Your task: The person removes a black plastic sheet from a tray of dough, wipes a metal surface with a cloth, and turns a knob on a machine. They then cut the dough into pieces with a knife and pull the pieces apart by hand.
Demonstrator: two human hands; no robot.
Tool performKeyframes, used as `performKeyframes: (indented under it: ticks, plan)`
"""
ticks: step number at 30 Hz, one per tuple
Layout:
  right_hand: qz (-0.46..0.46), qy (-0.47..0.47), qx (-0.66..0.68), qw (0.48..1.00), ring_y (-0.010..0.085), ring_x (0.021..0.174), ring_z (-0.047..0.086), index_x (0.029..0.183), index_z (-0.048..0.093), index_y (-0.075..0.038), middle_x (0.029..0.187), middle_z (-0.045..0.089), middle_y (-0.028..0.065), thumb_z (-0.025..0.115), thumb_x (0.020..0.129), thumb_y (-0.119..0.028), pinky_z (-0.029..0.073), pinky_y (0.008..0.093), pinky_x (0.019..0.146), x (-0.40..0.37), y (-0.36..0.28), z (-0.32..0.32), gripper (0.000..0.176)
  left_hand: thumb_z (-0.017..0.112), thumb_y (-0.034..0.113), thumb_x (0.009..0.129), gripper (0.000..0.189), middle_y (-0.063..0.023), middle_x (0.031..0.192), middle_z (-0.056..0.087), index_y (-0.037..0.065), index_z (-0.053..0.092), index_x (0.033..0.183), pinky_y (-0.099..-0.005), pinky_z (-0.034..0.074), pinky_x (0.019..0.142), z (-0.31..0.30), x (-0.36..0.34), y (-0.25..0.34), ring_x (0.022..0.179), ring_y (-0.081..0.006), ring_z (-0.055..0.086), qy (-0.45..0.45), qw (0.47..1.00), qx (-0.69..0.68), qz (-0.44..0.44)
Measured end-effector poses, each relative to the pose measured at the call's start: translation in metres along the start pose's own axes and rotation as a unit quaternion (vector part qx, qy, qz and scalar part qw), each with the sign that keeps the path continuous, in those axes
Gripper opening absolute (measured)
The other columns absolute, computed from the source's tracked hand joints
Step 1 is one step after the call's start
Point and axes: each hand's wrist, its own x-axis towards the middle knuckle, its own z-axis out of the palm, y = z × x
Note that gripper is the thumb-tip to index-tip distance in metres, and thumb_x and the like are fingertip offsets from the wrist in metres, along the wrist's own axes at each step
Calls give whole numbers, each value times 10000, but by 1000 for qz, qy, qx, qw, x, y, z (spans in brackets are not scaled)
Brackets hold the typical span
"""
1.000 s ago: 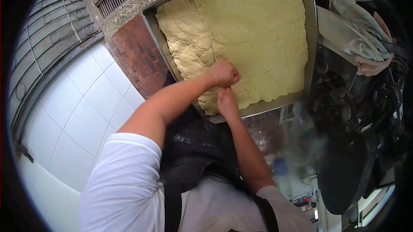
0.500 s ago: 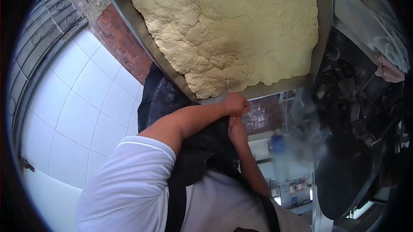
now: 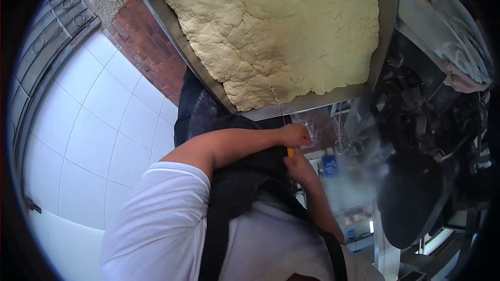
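Note:
A broad slab of yellow dough [image 3: 312, 36] lies in a metal tray [image 3: 385, 36], with a cut line running lengthwise through it to the near edge. My left hand [image 3: 295, 135] is closed around a thin-bladed knife [image 3: 290, 152] just below the tray's near rim. The blade points up towards the dough, its tip near the rim at the end of the cut. Closer to my body, my right hand [image 3: 301, 170] is closed at the lower part of the yellow handle, which shows between the two hands. The fingers of both hands are partly hidden.
White floor tiles [image 3: 99, 124] and a red brick strip [image 3: 146, 46] lie to the left, beside a metal gate [image 3: 44, 41]. A hanging cloth [image 3: 448, 25] and dark, cluttered equipment [image 3: 416, 192] stand on the right. A black apron [image 3: 239, 176] covers my front.
Both hands have drawn back towards my body and slightly right, pulling the blade off the dough to the tray's rim. The yellow handle now shows between them.

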Motion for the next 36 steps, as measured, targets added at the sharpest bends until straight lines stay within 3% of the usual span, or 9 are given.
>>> performKeyframes:
  ticks: [2, 5, 7, 9, 14, 26, 29, 31, 36]
  plan:
    - [35, -52, 39, 997, 221, 643, 621, 1435, 328, -27, 763, 572, 113, 473, 1004, -239, 476, 384, 570, -27, -14, -22, 502, 571, 402, 930, 421, -184, 708, 633, 54, 638, 703, -492, 473, 649, -16, 2, 42, 689, -396, 617, 18, 1000, 12, 5]
    - [-140, 53, 48, 988, 86, 567, 493, 1460, 338, -71, 718, 499, 18, 488, 1012, -236, 398, 287, 499, -44, -48, -65, 500, 568, 406, 943, 437, -177, 685, 608, 51, 606, 691, -488, 467, 638, -92, 15, 135, 684, -395, 606, 111, 986, 116, 35]
    - [-288, 144, -3, 947, 83, 562, 438, 1428, 393, -54, 696, 477, 3, 505, 1009, -234, 373, 273, 504, -25, -90, -97, 470, 566, 416, 945, 449, -176, 670, 589, 55, 590, 679, -491, 461, 618, -150, 33, 173, 678, -403, 597, 196, 954, 209, 93]
    - [-329, 198, 116, 916, 86, 563, 427, 1359, 470, -29, 674, 458, -9, 539, 1003, -288, 364, 267, 513, 26, -130, -112, 445, 573, 418, 940, 447, -176, 667, 585, 59, 591, 675, -487, 461, 609, -212, 49, 201, 660, -403, 589, 291, 906, 267, 154]
    - [-390, 211, 117, 888, 61, 567, 424, 1276, 539, -29, 670, 476, -13, 553, 995, -292, 351, 243, 508, 94, -235, -156, 385, 572, 444, 945, 492, -190, 637, 568, 35, 593, 672, -496, 447, 603, -329, 76, 226, 638, -401, 572, 308, 877, 351, 109]
    - [-251, 126, 110, 953, 129, 413, 422, 1155, 565, -29, 665, 504, 32, 455, 995, -254, 345, 315, 386, 94, -328, -203, 297, 564, 543, 919, 609, -153, 581, 532, -23, 568, 693, -404, 445, 583, -411, 106, 238, 547, -296, 492, 233, 939, 251, -10]
    - [-310, 191, -36, 931, 299, 528, 593, 1169, 545, -6, 766, 618, 173, 438, 996, -274, 466, 425, 496, 145, -318, -201, 337, 562, 556, 913, 614, -146, 612, 581, -21, 589, 705, -416, 462, 612, -422, 117, 216, 575, -298, 535, 234, 944, 227, -41]
    - [-361, 293, -107, 879, 470, 811, 647, 1194, 525, -6, 938, 650, 299, 405, 1003, -299, 509, 540, 717, 164, -305, -182, 370, 551, 553, 914, 594, -166, 643, 598, -3, 612, 714, -450, 463, 637, -415, 117, 201, 612, -333, 560, 235, 913, 334, -18]
    - [-314, 274, -69, 906, 529, 964, 587, 1240, 494, -48, 1028, 636, 327, 369, 1021, -322, 464, 602, 829, 164, -262, -155, 372, 552, 469, 916, 488, -195, 691, 613, 32, 626, 712, -484, 469, 653, -384, 119, 160, 667, -387, 583, 269, 854, 445, 1]
